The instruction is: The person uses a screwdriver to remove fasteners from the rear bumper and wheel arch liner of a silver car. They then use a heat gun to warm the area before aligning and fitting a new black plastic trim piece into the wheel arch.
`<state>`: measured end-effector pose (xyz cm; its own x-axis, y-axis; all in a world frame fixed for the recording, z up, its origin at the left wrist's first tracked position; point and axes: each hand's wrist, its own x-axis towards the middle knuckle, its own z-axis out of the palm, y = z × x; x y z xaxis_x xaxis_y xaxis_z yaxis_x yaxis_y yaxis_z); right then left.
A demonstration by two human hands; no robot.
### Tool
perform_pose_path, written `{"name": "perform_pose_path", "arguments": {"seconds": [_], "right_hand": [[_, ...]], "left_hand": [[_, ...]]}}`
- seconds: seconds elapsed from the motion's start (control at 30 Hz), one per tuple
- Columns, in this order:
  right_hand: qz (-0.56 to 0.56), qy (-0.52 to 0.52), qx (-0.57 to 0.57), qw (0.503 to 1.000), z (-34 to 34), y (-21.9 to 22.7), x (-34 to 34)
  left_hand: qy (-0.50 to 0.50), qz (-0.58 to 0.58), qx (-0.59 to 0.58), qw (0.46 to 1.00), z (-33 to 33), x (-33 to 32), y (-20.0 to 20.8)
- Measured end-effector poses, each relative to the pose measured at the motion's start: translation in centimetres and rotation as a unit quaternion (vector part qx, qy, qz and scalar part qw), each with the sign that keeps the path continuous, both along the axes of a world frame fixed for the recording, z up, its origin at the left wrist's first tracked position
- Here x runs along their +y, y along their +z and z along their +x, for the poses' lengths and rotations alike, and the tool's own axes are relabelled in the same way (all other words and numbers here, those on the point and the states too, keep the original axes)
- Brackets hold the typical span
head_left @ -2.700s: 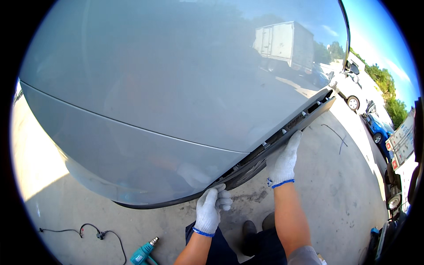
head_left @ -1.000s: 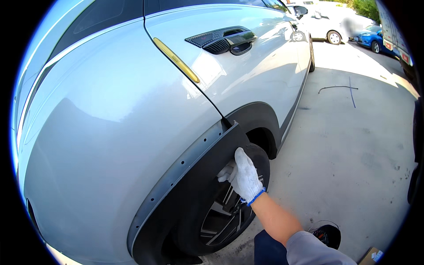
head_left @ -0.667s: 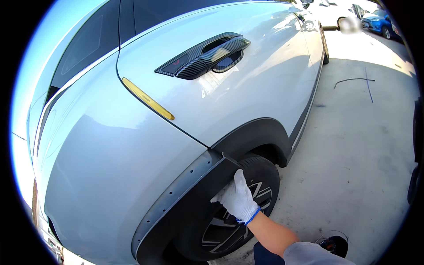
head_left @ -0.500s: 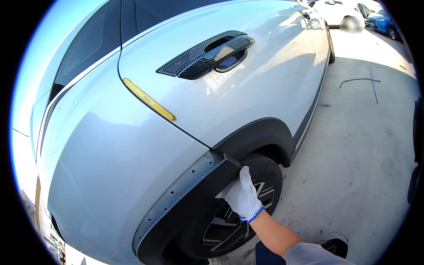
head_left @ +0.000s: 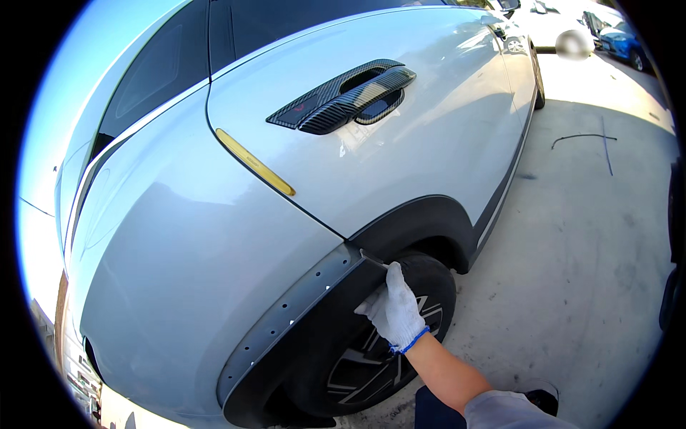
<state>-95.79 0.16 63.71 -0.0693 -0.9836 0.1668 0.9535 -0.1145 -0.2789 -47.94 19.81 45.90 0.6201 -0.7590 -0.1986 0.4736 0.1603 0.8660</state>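
My right hand (head_left: pixel 394 311), in a white knitted glove with a blue cuff edge, is closed on the black wheel arch trim (head_left: pixel 304 347) of a white car. Its thumb lies near the trim's upper end, and its other fingers are partly hidden. Along its top edge the trim stands off the body, baring a grey strip (head_left: pixel 266 332) with a row of small holes. A few small white spots show along the gap. Behind the hand is the wheel (head_left: pixel 439 286) with its dark tyre and spokes. My left hand is out of the picture.
Higher on the door are a carbon-patterned handle (head_left: pixel 350 100) and a yellow strip (head_left: pixel 255 163) at the door edge. A second piece of black arch trim (head_left: pixel 421 218) sits on the door. A thin dark strip (head_left: pixel 582 136) lies on the concrete; a blue car (head_left: pixel 625 46) stands far right.
The trim's upper edge has come further from the body, and white spots now show in the gap. My right hand keeps its hold. The view has shifted slightly.
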Motion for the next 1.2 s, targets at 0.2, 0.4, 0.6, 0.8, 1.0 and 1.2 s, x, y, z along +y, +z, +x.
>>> {"name": "perform_pose_path", "arguments": {"seconds": [0.2, 0.4, 0.6, 0.8, 1.0, 1.2], "right_hand": [[0.063, -0.025, 0.184, 0.981, -3.4, -1.9, 0.0], [-0.025, -0.571, 0.536, 0.621, -13.0, 6.0, -1.4], [-0.22, -0.691, 0.644, 0.243, -15.4, 23.8, -5.8], [-0.064, -0.422, 0.859, 0.282, -14.7, 30.4, -5.9], [-0.107, -0.45, 0.858, 0.223, -15.6, 30.4, -7.2], [-0.116, -0.478, 0.837, 0.241, -15.4, 29.5, -6.9]], "left_hand": [[0.017, -0.01, 0.007, 1.0, 0.4, 0.3, 0.3], [0.007, -0.005, 0.007, 1.0, 1.1, -0.6, -0.9], [0.002, -0.015, 0.022, 1.0, 0.8, 0.0, 0.3], [-0.017, -0.018, 0.0, 1.0, 2.0, -0.2, -1.0], [-0.031, -0.014, 0.005, 0.999, 5.4, -1.4, -1.8], [-0.025, -0.004, 0.016, 1.0, 7.7, -3.5, -2.3]]}}
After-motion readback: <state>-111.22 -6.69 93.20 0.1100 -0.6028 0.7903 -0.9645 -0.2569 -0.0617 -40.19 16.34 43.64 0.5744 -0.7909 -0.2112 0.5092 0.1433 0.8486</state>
